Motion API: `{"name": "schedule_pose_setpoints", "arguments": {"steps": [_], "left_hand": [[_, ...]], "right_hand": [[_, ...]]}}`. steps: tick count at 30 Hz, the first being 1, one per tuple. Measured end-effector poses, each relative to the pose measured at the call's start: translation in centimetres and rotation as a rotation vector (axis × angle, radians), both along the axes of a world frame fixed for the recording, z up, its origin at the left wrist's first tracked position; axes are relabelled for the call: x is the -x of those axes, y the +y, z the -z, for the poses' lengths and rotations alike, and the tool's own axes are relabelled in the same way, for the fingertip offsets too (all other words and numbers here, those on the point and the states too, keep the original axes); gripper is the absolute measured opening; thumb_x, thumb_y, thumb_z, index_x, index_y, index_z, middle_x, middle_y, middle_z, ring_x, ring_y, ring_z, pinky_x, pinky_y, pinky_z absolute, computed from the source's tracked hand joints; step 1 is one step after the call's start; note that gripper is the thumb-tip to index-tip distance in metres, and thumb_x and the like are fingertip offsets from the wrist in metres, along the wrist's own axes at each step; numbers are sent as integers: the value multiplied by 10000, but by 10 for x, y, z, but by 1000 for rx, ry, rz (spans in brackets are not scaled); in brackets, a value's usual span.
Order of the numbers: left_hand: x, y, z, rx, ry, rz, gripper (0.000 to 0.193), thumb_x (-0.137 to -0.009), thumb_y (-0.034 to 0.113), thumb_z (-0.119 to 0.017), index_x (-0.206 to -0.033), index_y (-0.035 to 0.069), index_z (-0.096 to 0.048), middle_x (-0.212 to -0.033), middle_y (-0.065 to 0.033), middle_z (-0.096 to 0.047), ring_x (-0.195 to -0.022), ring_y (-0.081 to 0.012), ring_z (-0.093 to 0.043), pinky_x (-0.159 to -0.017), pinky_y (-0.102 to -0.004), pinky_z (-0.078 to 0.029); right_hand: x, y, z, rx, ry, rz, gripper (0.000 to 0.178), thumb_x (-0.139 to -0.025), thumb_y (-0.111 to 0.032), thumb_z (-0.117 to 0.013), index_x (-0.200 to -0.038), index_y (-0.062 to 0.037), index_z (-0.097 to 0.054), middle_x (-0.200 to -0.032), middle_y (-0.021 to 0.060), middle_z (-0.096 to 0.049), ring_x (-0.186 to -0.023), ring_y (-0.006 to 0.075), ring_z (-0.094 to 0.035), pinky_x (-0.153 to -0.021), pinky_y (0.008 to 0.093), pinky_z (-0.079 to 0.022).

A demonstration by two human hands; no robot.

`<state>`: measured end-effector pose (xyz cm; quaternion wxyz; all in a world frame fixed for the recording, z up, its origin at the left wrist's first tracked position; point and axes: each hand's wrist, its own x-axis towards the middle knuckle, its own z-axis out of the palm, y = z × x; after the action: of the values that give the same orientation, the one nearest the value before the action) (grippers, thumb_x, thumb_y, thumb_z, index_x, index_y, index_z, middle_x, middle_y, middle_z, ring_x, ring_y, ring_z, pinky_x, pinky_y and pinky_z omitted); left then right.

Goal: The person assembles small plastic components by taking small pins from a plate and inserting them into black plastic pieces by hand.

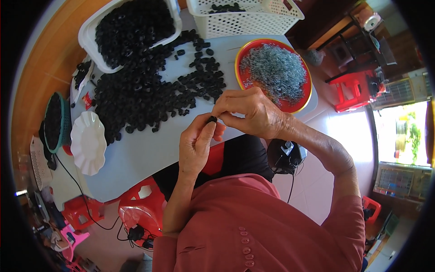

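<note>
Above the table's near edge, my left hand pinches a small black ring-like part between thumb and fingers. Its exact shape is mostly covered by the fingertips. My right hand meets it from the right, thumb and forefinger closed together right at the black part. Whatever lies between those right fingertips is too small to make out. Just beyond the right hand sits a red round tray with a yellow rim, heaped with small silvery metal pieces. A loose pile of similar black parts spreads beyond my left hand.
At the back left, a white tub tips black parts onto the pale table. A white perforated basket stands at the back. A scalloped white dish and a green basket are at left. Red stools stand below the table.
</note>
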<state>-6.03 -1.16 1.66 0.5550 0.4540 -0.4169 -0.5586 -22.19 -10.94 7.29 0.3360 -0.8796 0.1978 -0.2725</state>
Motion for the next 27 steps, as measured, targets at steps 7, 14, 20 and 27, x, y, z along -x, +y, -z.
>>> {"name": "schedule_pose_setpoints", "arguments": {"steps": [7, 14, 20, 27], "left_hand": [[-14, 6, -1, 56, -59, 4, 262, -999, 183, -488, -1120, -25, -593, -875, -70, -654, -777, -112, -603, -696, -243, -503], [-20, 6, 6, 88, 121, -101, 261, -1003, 185, -486, -1109, -27, -595, -868, -72, -655, -769, -115, -605, -689, -246, -504], [-37, 13, 7, 38, -96, -212, 250, -988, 164, -500, -1123, -32, -576, -855, -79, -667, -732, -108, -590, -685, -248, -497], [-45, 15, 12, 79, -25, -287, 217, -970, 114, -500, -1127, -25, -555, -871, -86, -657, -750, -108, -567, -719, -262, -480]], "right_hand": [[-22, 3, -3, -205, 29, -22, 131, -806, 31, -648, -935, 9, -661, -850, 98, -680, -765, 180, -684, -677, 284, -555], [-41, 14, 18, -512, -124, 77, 76, -855, -6, -661, -926, 19, -646, -868, 65, -642, -710, 115, -640, -691, 243, -544], [-68, -18, 11, -345, 125, 138, 122, -884, -83, -620, -849, 25, -665, -638, 39, -622, -602, 61, -576, -544, 240, -469], [-120, -119, 26, 290, 226, 178, 149, -816, -83, -631, -936, 4, -653, -722, 184, -662, -694, 344, -661, -659, 405, -535]]}}
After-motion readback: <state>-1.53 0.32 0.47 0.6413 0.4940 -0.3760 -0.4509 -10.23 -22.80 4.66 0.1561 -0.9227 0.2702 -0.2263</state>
